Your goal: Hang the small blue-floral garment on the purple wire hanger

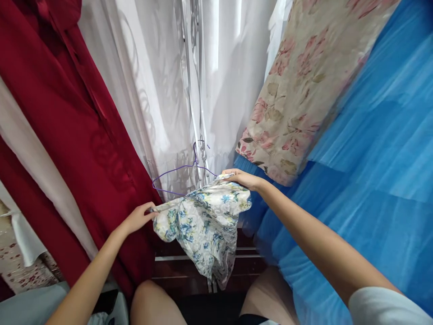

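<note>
A white garment with blue and yellow flowers [211, 216] hangs stretched between my two hands. My left hand [139, 217] pinches its upper left corner. At the upper right edge, my right hand [244, 178] grips the cloth with fingers closed over it. A thin purple hanger [174, 169] stands upright behind the garment's top edge. Its right arm runs toward my right hand, while the left arm shows bare beside the cloth. The hook rises in front of some pale metal bars. How far the hanger reaches into the garment is hidden by the fabric.
Long dark red fabric [84, 117] hangs at the left. White curtains [233, 67] hang behind. To the right are a cream floral garment [294, 104] and a layered blue tulle dress [365, 180]. Below, a dark object [105, 301] lies on grey cloth beside my knee.
</note>
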`<action>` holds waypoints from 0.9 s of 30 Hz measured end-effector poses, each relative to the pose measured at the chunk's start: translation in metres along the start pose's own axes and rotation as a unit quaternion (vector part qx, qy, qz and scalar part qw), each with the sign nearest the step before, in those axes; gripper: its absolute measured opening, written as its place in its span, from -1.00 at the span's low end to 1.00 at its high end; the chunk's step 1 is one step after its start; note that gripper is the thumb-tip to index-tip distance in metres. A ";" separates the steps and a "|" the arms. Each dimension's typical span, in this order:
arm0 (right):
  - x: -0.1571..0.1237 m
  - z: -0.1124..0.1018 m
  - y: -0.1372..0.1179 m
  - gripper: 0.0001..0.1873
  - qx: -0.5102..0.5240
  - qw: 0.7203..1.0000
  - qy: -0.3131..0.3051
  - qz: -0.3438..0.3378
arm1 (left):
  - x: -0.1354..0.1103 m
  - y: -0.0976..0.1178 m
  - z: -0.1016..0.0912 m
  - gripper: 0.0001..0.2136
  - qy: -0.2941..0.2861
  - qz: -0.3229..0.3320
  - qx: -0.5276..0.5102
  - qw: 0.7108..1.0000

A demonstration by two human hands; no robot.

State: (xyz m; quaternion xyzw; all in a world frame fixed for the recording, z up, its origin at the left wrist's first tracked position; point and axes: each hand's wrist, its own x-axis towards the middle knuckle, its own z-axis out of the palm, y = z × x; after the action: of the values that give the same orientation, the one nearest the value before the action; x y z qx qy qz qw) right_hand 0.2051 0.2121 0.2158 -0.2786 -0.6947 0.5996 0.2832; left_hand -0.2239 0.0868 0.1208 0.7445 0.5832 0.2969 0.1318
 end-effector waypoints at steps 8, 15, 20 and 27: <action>-0.004 0.004 -0.010 -0.73 0.045 0.998 0.014 0.032 | 0.095 0.025 -0.042 -0.84 0.145 0.053 -0.027 0.988; -0.045 0.012 0.031 -0.58 0.041 0.994 0.102 0.001 | 0.088 0.072 -0.019 -0.65 0.229 0.042 -0.071 0.970; -0.070 0.014 0.052 -0.58 0.082 0.973 0.213 -0.042 | 0.067 0.088 -0.020 -0.73 0.248 0.027 -0.070 0.966; -0.047 0.033 -0.024 -0.56 0.104 0.947 0.274 -0.130 | 0.065 0.101 -0.021 -0.67 0.265 -0.001 -0.018 0.964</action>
State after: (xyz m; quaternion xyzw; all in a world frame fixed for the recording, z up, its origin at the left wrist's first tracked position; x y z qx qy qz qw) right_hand 0.2121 0.1524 0.2324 -0.3083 -0.5544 0.5268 0.5657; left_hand -0.1476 0.1168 0.2112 0.6364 0.5925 0.4937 -0.0141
